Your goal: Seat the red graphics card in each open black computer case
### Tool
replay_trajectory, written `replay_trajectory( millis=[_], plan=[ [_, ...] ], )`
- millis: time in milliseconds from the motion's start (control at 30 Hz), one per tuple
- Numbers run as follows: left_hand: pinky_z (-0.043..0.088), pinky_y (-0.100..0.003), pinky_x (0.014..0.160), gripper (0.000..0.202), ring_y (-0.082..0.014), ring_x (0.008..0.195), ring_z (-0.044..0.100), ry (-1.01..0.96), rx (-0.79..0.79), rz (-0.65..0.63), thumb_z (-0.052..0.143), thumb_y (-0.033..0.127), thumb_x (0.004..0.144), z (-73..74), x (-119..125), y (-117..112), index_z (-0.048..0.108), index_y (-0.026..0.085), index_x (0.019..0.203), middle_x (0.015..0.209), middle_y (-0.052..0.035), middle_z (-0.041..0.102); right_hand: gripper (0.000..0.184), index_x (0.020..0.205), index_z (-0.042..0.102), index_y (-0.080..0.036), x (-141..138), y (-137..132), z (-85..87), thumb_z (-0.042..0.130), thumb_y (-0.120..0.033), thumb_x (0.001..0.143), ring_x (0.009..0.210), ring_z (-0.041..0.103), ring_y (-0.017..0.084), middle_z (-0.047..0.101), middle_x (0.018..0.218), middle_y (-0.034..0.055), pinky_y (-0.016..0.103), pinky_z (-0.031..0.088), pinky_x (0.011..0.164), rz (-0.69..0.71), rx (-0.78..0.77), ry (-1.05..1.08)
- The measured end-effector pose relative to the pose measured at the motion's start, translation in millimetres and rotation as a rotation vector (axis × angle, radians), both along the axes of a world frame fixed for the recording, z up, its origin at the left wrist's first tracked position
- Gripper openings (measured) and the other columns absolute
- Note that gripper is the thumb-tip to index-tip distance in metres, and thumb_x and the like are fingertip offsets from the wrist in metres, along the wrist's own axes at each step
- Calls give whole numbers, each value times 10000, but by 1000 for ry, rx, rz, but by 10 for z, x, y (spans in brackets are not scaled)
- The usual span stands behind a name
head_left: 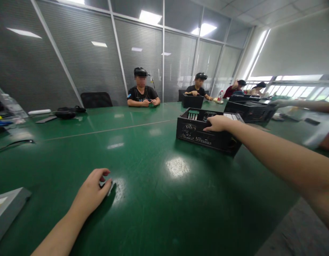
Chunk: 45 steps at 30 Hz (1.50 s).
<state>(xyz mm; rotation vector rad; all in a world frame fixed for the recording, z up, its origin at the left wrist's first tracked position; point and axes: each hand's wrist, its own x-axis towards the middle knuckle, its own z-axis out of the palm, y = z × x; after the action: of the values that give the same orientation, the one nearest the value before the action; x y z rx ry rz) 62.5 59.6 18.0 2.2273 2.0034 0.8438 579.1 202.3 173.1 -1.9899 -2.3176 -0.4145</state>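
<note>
My right hand (219,123) reaches out to an open black computer case (192,133) on the green table (143,160). Its fingers hook over the case's top edge, the thumb lying against the near side panel. Through the open top some inner metal parts show. My left hand (92,188) rests low over the table on the near left, its fingers curled in towards the thumb. A small pale sliver shows at the thumb tip, too unclear to name. At the lower left corner lies a grey metal box (9,209) with a label.
More black computer cases (249,108) stand at the right, where another person's arm (303,104) reaches in. Across the table sits a person (143,93) in a headset, with others farther right. A dark pouch (65,112) and a black cable (15,143) lie at left.
</note>
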Motion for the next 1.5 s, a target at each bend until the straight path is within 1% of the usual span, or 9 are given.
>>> replay_trajectory(
  millis=[233, 300, 467, 567, 733, 900, 1033, 1267, 1500],
  plan=[
    [513, -325, 692, 334, -200, 776, 608, -143, 82, 66, 556, 434, 801, 13, -19, 2, 569, 189, 1028, 960, -68, 626, 424, 972, 719, -85, -714, -852, 247, 646, -460, 788, 881, 681, 307, 711, 944, 192, 336, 498, 719, 158, -287, -124],
    [513, -318, 676, 336, -200, 779, 614, -179, 91, 80, 563, 431, 792, 15, -21, -10, 571, 191, 1028, 969, -67, 634, 461, 942, 707, -88, -1002, -1278, 282, 633, -518, 795, 820, 687, 289, 711, 868, 175, 326, 507, 674, 253, -357, 2],
    [513, -307, 670, 330, -193, 772, 617, -250, 117, 71, 579, 429, 791, 30, 20, -80, 576, 199, 1027, 967, -58, 640, 597, 977, 678, -81, -1580, -1944, 415, 451, -629, 908, 635, 659, 146, 700, 744, 89, 239, 517, 596, 541, -919, 582],
    [512, -299, 676, 321, -191, 790, 617, -327, 122, 68, 580, 434, 797, 28, 26, -127, 574, 204, 1021, 954, -45, 636, 501, 990, 687, -98, -1769, -1808, 470, 475, -548, 933, 728, 669, 135, 726, 866, 92, 232, 520, 665, 719, -854, 562],
    [509, -296, 670, 326, -190, 800, 615, -378, 108, 93, 586, 432, 792, 34, -18, -159, 569, 204, 1024, 953, -38, 633, 376, 1026, 718, -104, -1858, -1240, 176, 586, -417, 864, 865, 691, 244, 729, 955, 154, 305, 503, 725, 655, -410, -95],
    [516, -307, 675, 333, -198, 811, 619, -340, 30, 71, 575, 434, 802, 79, 44, -130, 568, 190, 1028, 961, -54, 639, 385, 1069, 710, -61, -1848, -1014, -302, 594, -306, 797, 891, 702, 316, 714, 994, 218, 337, 521, 654, 588, -505, -470],
    [517, -311, 666, 344, -197, 791, 624, -288, -7, 56, 566, 446, 804, 72, 83, -110, 584, 188, 1032, 976, -63, 641, 366, 998, 732, -65, -1858, -966, -425, 643, -304, 735, 862, 701, 318, 719, 936, 209, 348, 533, 654, 672, -534, -531],
    [508, -304, 676, 315, -194, 787, 618, -230, 0, 39, 554, 433, 813, 39, 73, -115, 600, 193, 1012, 976, -56, 641, 259, 946, 737, -106, -1887, -1021, -411, 595, -265, 799, 875, 691, 307, 710, 937, 187, 373, 532, 698, 742, -425, -546],
    [509, -316, 697, 325, -195, 788, 610, -234, -6, 29, 552, 425, 806, 48, 117, -126, 595, 183, 1018, 997, -65, 632, 469, 1115, 610, -68, -1652, -1112, -2, 638, -433, 822, 1007, 636, 327, 623, 1122, 206, 428, 506, 863, 692, -239, -321]
  ],
)
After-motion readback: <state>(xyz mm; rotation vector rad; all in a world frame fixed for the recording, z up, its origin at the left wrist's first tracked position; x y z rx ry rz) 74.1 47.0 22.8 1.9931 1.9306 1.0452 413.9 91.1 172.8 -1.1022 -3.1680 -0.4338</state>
